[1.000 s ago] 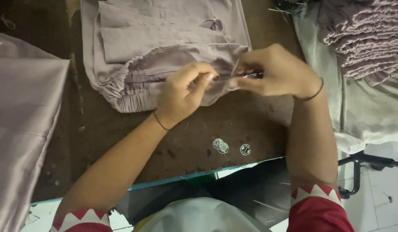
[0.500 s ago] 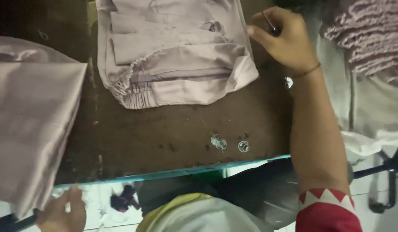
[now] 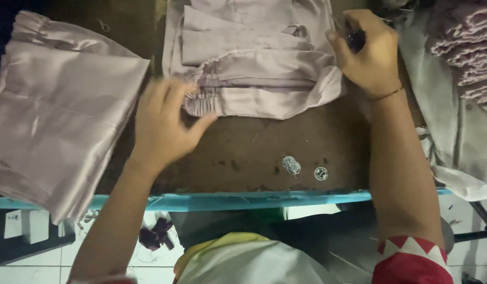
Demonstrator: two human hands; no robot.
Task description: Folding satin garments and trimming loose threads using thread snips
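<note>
We record the folded mauve garment (image 3: 254, 68) lying flat on the dark desk (image 3: 254, 152), its gathered elastic waistband (image 3: 204, 102) turned toward the near edge. Our left hand (image 3: 167, 123) hovers just at that waistband, fingers (image 3: 162, 92) spread and gripping nothing; the view is blurred, so we cannot confirm contact. Our right hand (image 3: 367, 50) rests at the garment's right corner, fingers curled shut around a small dark tool (image 3: 354, 38), whose kind we cannot tell. In our judgement the work goes well if the left palm flattens the waistband before the tool meets the cloth. A second satin piece (image 3: 59, 121) lies left of the garment, and two small round discs (image 3: 305, 169) sit just in front of it.
</note>
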